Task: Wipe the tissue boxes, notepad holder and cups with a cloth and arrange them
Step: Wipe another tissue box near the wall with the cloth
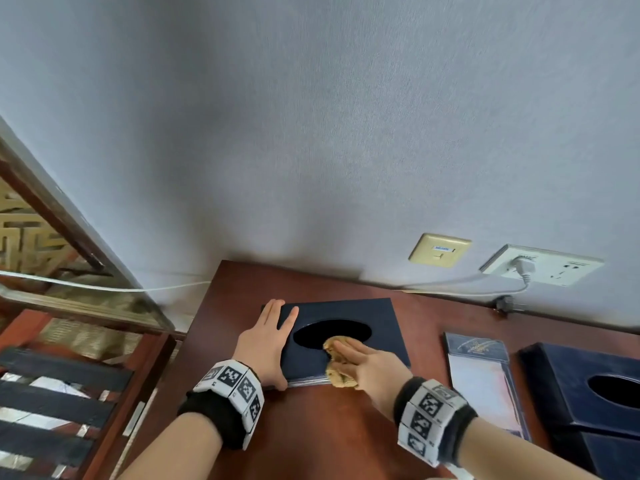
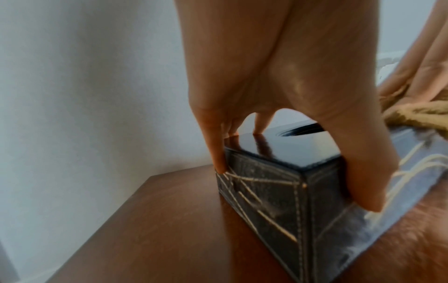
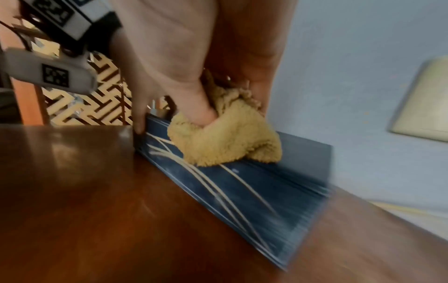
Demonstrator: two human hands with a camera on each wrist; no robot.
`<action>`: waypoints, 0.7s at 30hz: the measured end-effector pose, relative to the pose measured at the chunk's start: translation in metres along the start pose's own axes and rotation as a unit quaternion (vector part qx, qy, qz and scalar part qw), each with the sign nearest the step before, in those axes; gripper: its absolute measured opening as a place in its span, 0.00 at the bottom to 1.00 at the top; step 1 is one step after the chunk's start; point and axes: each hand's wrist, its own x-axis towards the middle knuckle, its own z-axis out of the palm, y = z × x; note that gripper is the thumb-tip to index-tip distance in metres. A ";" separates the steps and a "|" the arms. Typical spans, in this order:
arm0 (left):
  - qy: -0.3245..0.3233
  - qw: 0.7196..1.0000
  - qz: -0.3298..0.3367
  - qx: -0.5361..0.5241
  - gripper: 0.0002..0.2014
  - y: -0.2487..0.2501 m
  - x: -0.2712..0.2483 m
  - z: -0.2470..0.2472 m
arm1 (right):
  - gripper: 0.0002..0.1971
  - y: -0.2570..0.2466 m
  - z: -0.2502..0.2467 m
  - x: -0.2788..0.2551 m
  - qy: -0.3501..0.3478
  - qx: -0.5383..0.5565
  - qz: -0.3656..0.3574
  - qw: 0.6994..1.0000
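Note:
A dark blue tissue box [image 1: 377, 317] with an oval opening stands on the brown table [image 1: 311, 431] near its left end. My left hand [image 1: 266, 341] lies on the box's left corner with straight fingers on top and the thumb down the front face; the left wrist view shows the left hand [image 2: 266, 76] straddling that corner of the box [image 2: 278, 191]. My right hand [image 1: 367, 365] grips a bunched yellow cloth [image 1: 337, 372] and presses it on the box's front top edge. In the right wrist view the cloth [image 3: 230, 137] hangs over the box's front face [image 3: 242, 191].
A notepad holder [image 1: 485, 375] lies to the right of the box, and a second dark tissue box [image 1: 571, 386] stands at the far right. Wall sockets [image 1: 540, 265] with a plugged cable sit behind. A wooden rack [image 1: 69, 393] stands past the table's left edge.

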 end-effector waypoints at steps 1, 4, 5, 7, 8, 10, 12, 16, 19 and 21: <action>0.002 1.000 0.002 -0.005 0.63 -0.001 0.000 0.001 | 0.18 0.013 0.003 -0.008 -0.003 -0.012 0.028 1.000; 0.007 1.000 0.008 -0.017 0.64 -0.002 0.001 0.005 | 0.20 0.048 0.005 -0.029 0.005 -0.014 0.075 0.997; 0.009 1.000 0.009 -0.024 0.64 -0.004 0.002 0.006 | 0.23 0.059 0.004 -0.035 0.008 0.014 0.112 0.994; 0.012 0.999 0.011 -0.046 0.64 -0.004 0.001 0.008 | 0.28 0.079 0.010 -0.049 0.032 0.054 0.196 0.979; 0.017 0.998 0.009 -0.066 0.64 -0.004 0.000 0.010 | 0.29 0.081 0.010 -0.053 0.041 0.096 0.239 0.965; 0.040 0.990 -0.013 -0.133 0.64 -0.003 -0.005 0.017 | 0.31 0.077 0.011 -0.052 0.044 0.202 0.290 0.934; 0.068 0.962 -0.075 -0.253 0.64 0.001 -0.014 0.029 | 0.33 0.067 0.016 -0.048 0.017 0.324 0.304 0.896; 0.102 0.854 -0.197 -0.472 0.52 -0.001 -0.026 0.050 | 0.25 0.065 0.026 -0.030 0.040 0.301 0.328 0.894; 0.126 0.846 -0.208 -0.475 0.46 -0.011 -0.027 0.042 | 0.11 0.067 0.009 -0.025 0.064 0.318 0.314 0.892; 0.138 0.852 -0.198 -0.464 0.49 -0.021 -0.028 0.023 | 0.09 0.068 -0.012 -0.024 0.091 0.342 0.311 0.882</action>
